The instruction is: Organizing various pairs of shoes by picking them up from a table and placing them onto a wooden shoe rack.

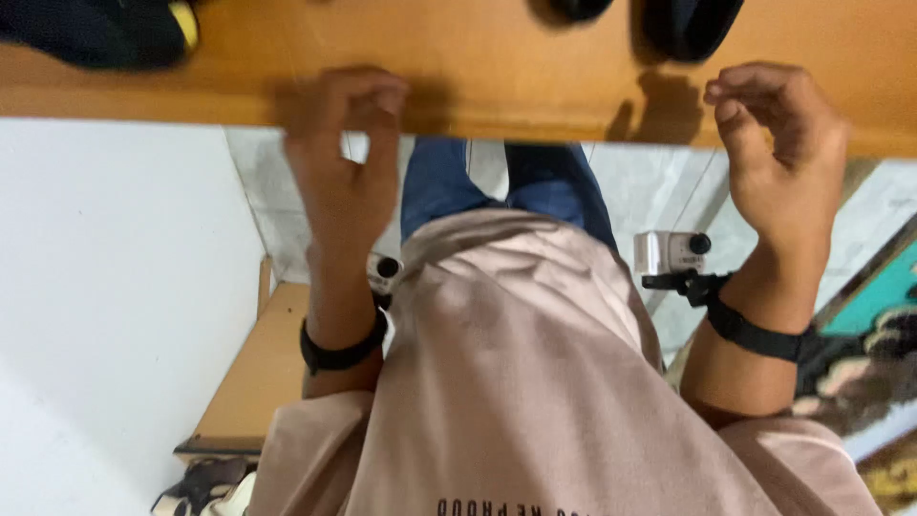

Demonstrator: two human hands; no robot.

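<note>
Wooden table edge point(535, 100), warm orange-brown with a faint grain. Shirt point(516, 382), pale dusty pink, with a line of dark lettering near the hem. Trousers point(449, 182), mid-blue denim. Wrist straps, black on both arms: left point(339, 355) and right point(759, 334). Wrist camera point(671, 252), silver-grey body with a black lens; a second camera point(384, 270) is mostly hidden, apparently the same colours. Wall point(115, 287), plain white. Floor tiles point(659, 186), light grey with thin dark joints. Rug point(879, 325), teal ground with cream, black and ochre curling motifs. Dark object point(115, 33) on the table, black with a yellow patch; blurred. Stool point(253, 382), tan wood.
</note>
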